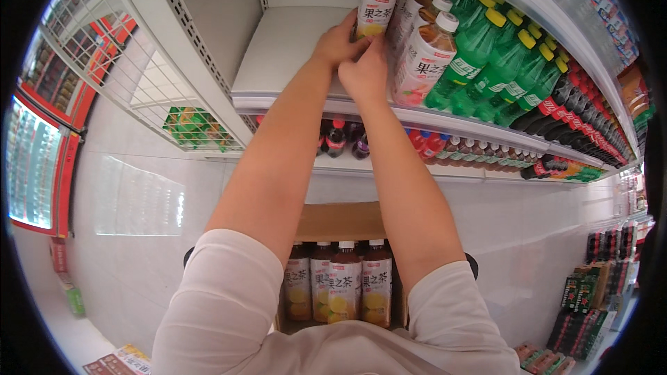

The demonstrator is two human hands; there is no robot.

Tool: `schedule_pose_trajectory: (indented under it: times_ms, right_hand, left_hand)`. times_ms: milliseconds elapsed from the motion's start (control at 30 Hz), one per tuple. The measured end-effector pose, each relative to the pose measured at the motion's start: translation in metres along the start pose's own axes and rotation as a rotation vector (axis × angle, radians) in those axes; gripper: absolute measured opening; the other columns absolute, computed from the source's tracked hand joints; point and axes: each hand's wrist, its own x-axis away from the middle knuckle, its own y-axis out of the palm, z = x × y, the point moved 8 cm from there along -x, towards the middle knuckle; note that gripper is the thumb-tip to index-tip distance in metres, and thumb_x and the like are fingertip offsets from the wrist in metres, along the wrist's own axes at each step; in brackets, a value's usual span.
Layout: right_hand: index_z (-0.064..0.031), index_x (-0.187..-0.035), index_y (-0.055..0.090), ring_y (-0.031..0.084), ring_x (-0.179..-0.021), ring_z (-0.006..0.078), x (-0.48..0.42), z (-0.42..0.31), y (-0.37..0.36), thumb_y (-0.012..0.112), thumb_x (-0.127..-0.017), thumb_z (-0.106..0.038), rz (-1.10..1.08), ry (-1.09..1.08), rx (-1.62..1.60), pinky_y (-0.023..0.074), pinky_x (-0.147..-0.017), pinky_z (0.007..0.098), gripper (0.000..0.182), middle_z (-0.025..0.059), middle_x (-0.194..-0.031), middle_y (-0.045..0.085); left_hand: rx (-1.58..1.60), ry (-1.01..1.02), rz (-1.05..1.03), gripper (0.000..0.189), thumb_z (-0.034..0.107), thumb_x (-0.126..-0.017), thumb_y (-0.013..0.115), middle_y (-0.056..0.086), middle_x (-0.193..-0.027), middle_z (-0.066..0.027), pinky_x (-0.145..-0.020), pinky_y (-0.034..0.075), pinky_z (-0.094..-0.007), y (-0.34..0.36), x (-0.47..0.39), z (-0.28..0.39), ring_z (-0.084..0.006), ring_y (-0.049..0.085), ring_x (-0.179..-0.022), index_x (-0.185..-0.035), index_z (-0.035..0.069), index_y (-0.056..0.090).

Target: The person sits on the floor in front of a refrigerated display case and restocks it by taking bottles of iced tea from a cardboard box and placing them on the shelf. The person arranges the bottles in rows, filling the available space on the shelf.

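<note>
A lemon-label fruit tea bottle (pixel 378 6) with a white cap stands upright on the upper shelf. My left hand (pixel 340 44) wraps around its lower left side, thumb across the front. Against its lower right front, my right hand (pixel 366 70) presses with curled fingers, partly covering the label. Close by on the right are more tea bottles, the nearest a peach-label bottle (pixel 424 65). Below my arms, an open cardboard carton (pixel 341 221) holds several lemon tea bottles (pixel 345 284), caps up; my sleeves and shirt hide part of it.
Green soda bottles (pixel 482 47) with yellow caps and dark cola bottles (pixel 578 120) continue along the shelf (pixel 284 54). Small bottles (pixel 337 138) fill the shelf below. A wire mesh panel (pixel 130 57) stands left, before red-framed drink coolers (pixel 39 161). Stacked drink packs (pixel 583 291) sit right.
</note>
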Motion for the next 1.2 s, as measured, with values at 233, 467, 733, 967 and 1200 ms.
schedule_pose_trajectory:
  times_ms: [233,467,733,967,1200]
  right_hand:
    - [0.0127,-0.149,0.044,0.057,-0.133,0.0543,-0.035,0.021,-0.006,0.057,-0.1,-0.02,0.124,0.157,-0.316,0.0452,-0.114,0.0538,0.06,0.0389,-0.142,0.058]
    - [0.0132,-0.135,0.051,0.063,-0.123,0.0535,-0.04,0.045,0.007,0.075,-0.092,-0.029,0.103,0.225,-0.102,0.0486,-0.108,0.0537,0.064,0.0375,-0.128,0.065]
    - [0.0142,-0.126,0.052,0.062,-0.124,0.0538,-0.028,0.019,0.0,0.079,-0.091,-0.035,0.053,0.23,-0.189,0.0494,-0.105,0.0528,0.066,0.0403,-0.126,0.063]
    - [0.0082,-0.12,0.058,0.065,-0.118,0.0387,0.004,-0.027,-0.015,0.074,-0.09,-0.022,0.157,-0.216,0.124,0.0496,-0.101,0.0449,0.046,0.0279,-0.124,0.065]
    - [0.0029,-0.143,0.061,0.059,-0.137,0.0404,0.062,-0.054,-0.122,0.066,-0.09,0.0,-0.006,-0.249,-0.304,0.0484,-0.115,0.0458,0.054,0.0254,-0.148,0.06]
  left_hand:
    - [-0.327,-0.098,-0.084,0.085,0.042,-0.094,0.07,0.075,-0.129,-0.0209,-0.102,0.054,-0.0546,0.0,0.011,0.033,-0.042,0.07,-0.12,-0.168,0.02,0.032]
    - [-0.7,-0.049,-0.155,0.063,0.031,-0.095,0.067,0.07,-0.139,-0.0158,-0.107,0.047,-0.0521,0.014,0.012,0.043,-0.0317,0.061,-0.137,-0.149,0.006,0.047]
    - [-0.675,-0.078,-0.158,0.055,0.038,-0.096,0.067,0.07,-0.138,-0.0169,-0.109,0.045,-0.0514,0.01,0.014,0.035,-0.0319,0.06,-0.136,-0.138,0.005,0.052]
    - [-0.566,-0.07,-0.144,0.07,0.064,-0.103,0.055,0.072,-0.133,-0.0182,-0.109,0.044,-0.0512,0.009,0.017,0.041,-0.0328,0.062,-0.133,-0.137,0.003,0.056]
    - [-0.603,-0.115,-0.048,0.077,0.069,-0.105,0.048,0.071,-0.135,-0.0191,-0.111,0.042,-0.0492,0.004,0.019,0.045,-0.0325,0.063,-0.131,-0.141,0.002,0.058]
